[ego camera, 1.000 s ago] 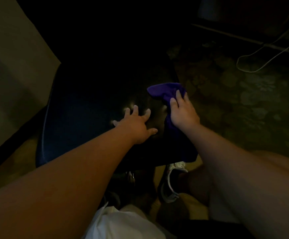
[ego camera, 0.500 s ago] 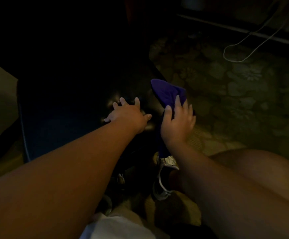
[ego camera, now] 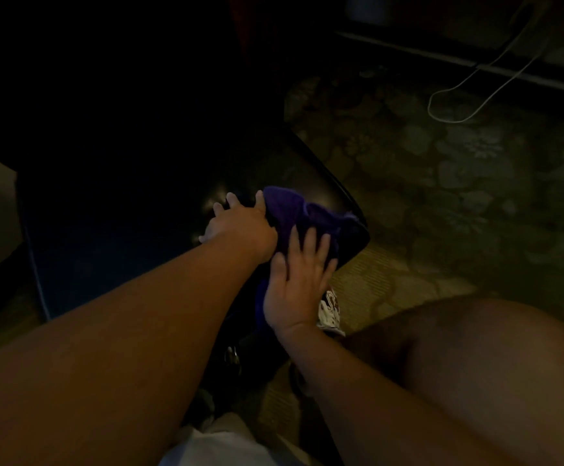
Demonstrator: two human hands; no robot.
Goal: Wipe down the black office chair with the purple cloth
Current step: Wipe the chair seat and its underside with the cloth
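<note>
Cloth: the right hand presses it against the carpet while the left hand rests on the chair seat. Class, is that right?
Not quite. The head view shows the right hand pressing the cloth against the seat at its near corner, not the carpet. The left hand does rest on the seat.

The black office chair (ego camera: 132, 237) has a seat that looks to me like smooth leather or vinyl, glossy enough to throw small bright glints close to the cloth. The purple cloth (ego camera: 294, 213) I'm using is soft, matt fabric with a slightly fuzzy nap, bunched into folds. The carpet (ego camera: 442, 169) is a dull woven pile with a flowered pattern. The white cable (ego camera: 455, 95) looks like smooth plastic. My white garment (ego camera: 220, 445) is plain matt cloth.
</note>
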